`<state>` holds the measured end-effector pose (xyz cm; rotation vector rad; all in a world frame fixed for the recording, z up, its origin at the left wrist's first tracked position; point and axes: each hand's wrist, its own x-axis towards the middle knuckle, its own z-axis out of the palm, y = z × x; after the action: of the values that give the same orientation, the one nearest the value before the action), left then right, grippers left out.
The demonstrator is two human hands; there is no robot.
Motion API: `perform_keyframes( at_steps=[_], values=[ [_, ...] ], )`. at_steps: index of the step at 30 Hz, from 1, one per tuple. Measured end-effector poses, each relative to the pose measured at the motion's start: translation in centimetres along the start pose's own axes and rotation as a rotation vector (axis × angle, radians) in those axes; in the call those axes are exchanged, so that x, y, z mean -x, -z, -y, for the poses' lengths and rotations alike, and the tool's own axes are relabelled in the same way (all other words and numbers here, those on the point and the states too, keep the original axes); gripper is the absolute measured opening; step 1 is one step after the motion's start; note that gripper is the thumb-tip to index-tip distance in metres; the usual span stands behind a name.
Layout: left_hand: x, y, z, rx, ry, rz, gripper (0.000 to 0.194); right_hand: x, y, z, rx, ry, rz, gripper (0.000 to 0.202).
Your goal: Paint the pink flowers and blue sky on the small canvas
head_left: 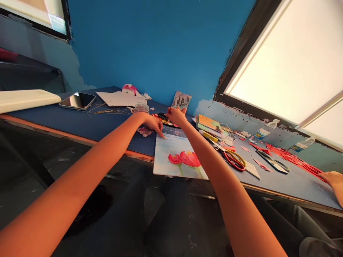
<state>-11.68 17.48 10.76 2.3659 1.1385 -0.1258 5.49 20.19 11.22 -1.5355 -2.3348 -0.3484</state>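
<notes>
A board painted with red flowers (174, 151) lies at the table's front edge and juts a little past it. My left hand (153, 123) hangs over its upper left corner, fingers apart and pointing down, with nothing in them. Under that wrist is a crumpled stained tissue (145, 131). My right hand (176, 115) is at the paint palette (168, 122) behind the board, its fingers bent together; what they hold, if anything, is hidden. A clear jar (141, 107) stands left of the palette, and a small mountain picture (182, 100) leans on the wall.
Left are a phone (77, 100), white sheets (120, 98) and dry stalks (109, 111). Right are stacked notebooks (210, 125), red-handled scissors (233, 160), a bottle (264, 131) and red scraps (289, 155). Another person's hand (332, 178) rests at the far right.
</notes>
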Motion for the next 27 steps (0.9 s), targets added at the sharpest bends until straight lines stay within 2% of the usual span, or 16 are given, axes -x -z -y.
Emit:
perform_keyframes(
  at_steps=[5,12,22,27],
  values=[
    [0.00,-0.15,-0.28,0.034,0.059,-0.012,0.073,-0.21,-0.17,0.03,-0.038,0.055,-0.001,0.022],
    [-0.02,-0.03,-0.27,0.015,0.065,-0.003,0.074,0.30,-0.27,-0.20,-0.009,-0.014,0.007,0.022],
    [0.28,-0.10,-0.75,-0.013,0.104,-0.019,0.084,0.55,-0.03,-0.84,-0.034,0.026,0.039,0.019],
    [0.74,0.04,-0.98,-0.043,0.078,-0.004,0.080,0.41,-0.02,-0.76,-0.036,0.089,0.041,0.021]
  ],
)
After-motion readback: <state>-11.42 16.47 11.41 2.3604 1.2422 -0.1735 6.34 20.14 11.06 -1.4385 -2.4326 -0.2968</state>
